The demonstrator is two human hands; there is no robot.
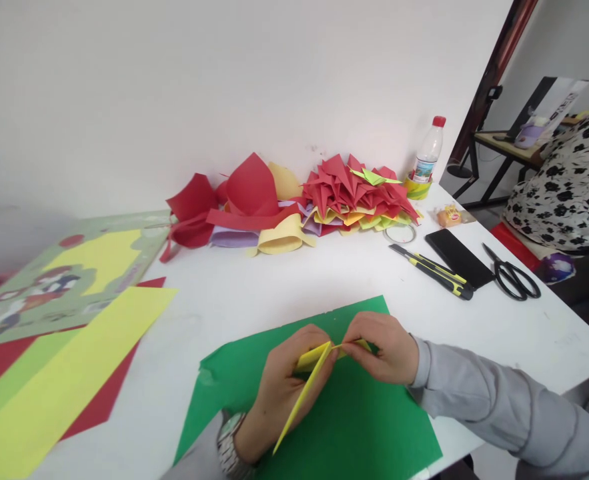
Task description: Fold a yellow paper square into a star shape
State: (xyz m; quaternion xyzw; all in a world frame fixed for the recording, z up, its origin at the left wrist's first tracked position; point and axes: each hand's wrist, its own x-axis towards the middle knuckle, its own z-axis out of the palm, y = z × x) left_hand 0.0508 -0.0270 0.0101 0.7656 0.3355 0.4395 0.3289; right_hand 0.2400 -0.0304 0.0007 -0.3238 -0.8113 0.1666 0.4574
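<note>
A folded piece of yellow paper (pixel 301 398) is held between both hands above a green sheet (pixel 374 420). My left hand (pixel 289 380) grips it with closed fingers, and one long narrow fold points down toward the front. Pinched at the paper's right end is my right hand (pixel 381 347), its thumb and fingertips closed on a thin yellow point. Part of the paper is hidden behind the fingers. The green sheet lies flat on the white table under both hands.
Red folded paper shapes (pixel 344 187) are heaped by the wall beside curled paper pieces (pixel 254 193). A utility knife (pixel 434 272), black phone (pixel 459 257), scissors (pixel 511 275) and bottle (pixel 428 150) stand or lie at right. Yellow paper strips (pixel 79 373) lie left. A person in patterned clothing (pixel 564 187) is at far right.
</note>
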